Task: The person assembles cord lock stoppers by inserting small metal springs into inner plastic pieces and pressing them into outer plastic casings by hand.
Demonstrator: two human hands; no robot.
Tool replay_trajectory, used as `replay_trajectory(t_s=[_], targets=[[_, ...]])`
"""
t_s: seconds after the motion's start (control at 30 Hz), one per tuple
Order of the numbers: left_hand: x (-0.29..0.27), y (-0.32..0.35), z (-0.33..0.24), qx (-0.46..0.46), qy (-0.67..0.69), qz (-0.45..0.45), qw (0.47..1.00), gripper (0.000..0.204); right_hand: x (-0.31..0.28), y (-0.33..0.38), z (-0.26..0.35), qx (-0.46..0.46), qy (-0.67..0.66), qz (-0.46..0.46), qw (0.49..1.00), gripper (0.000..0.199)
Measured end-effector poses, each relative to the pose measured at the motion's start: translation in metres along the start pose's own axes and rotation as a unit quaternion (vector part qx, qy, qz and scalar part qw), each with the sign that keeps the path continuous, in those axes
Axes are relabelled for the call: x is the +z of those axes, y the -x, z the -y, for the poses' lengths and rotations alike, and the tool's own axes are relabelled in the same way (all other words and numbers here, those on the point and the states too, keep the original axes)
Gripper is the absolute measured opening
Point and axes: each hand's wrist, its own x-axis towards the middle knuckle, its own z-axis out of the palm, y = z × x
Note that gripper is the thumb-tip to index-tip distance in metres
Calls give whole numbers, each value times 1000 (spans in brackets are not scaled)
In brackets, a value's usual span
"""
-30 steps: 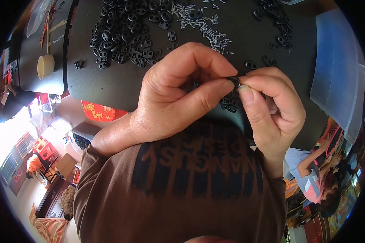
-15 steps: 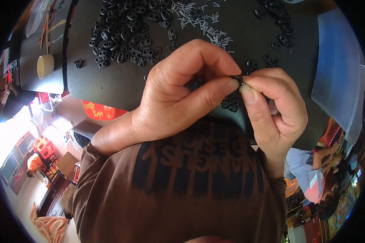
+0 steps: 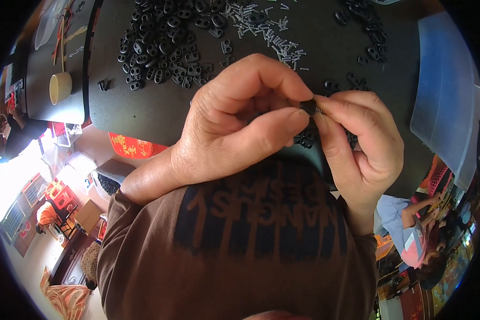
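In front of my chest, both hands meet above the dark tabletop [image 3: 144,112]. Between thumb and forefinger, my left hand [image 3: 234,120] pinches a small black plastic cord lock part [image 3: 308,107], partly hidden by the fingers. My right hand [image 3: 365,136] is closed on a tiny metal spring [image 3: 319,111], whose coils touch or nearly touch the black part. Beyond my left hand lies a big heap of black two-hole cord lock pieces [image 3: 160,42]. Loose silver springs [image 3: 274,37] are scattered to the right of that heap.
More black pieces [image 3: 370,32] form a strip at the far right, and several [image 3: 304,140] lie beneath my hands. A translucent blue bin [image 3: 445,96] stands at the right edge. Left are a cream cup [image 3: 60,88] and a red printed sheet [image 3: 133,145]. A person [image 3: 410,229] sits at right.
My left thumb has drawn back a little and the black part has turned, so more of it and the spring's coils show. Both hands stay nearly in place.
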Motion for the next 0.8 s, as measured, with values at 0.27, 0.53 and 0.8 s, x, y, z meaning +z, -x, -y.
replay_trajectory(t_s=[0.27,0.53,0.8], targets=[[3,1,3,-10,14,-36,999,20,2,3,1,23,-42,-21,999,21],[3,2,0,7,-46,-44,998,21,4,4,1,44,-89,-19,995,16],[-4,0,0,90,-188,-4,978,21,9,3,-2,55,-124,-14,991,11]])
